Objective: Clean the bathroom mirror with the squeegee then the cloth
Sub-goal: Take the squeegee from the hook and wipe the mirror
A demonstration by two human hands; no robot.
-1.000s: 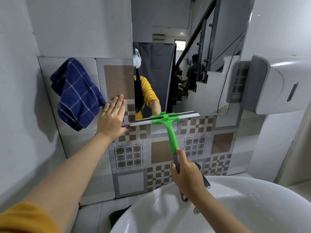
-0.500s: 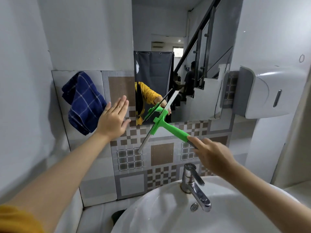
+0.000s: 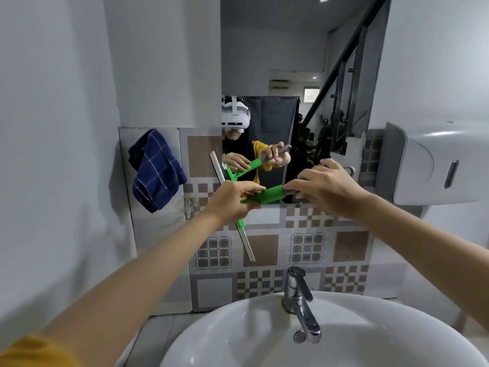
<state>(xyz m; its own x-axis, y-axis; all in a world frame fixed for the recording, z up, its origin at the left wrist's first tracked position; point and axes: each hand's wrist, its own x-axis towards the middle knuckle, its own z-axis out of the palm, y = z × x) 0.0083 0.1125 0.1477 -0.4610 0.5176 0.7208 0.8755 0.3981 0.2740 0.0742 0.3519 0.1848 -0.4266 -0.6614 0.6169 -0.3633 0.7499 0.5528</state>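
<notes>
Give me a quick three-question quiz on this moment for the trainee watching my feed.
1. True or false: both hands hold the squeegee.
2. Which grips the green neck near the blade: (a) left hand, (b) right hand?
3. Where is the blue checked cloth?

Key:
1. True.
2. (a); the right hand holds the handle end.
3. Hanging on the tiled wall, left of the mirror, untouched.

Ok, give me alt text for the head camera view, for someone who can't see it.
Two bare hands hold a green squeegee in front of a bathroom mirror: left hand near the blade, right hand on the handle. A blue checked cloth hangs on the tiled wall at left, above a white sink with a chrome tap.
</notes>
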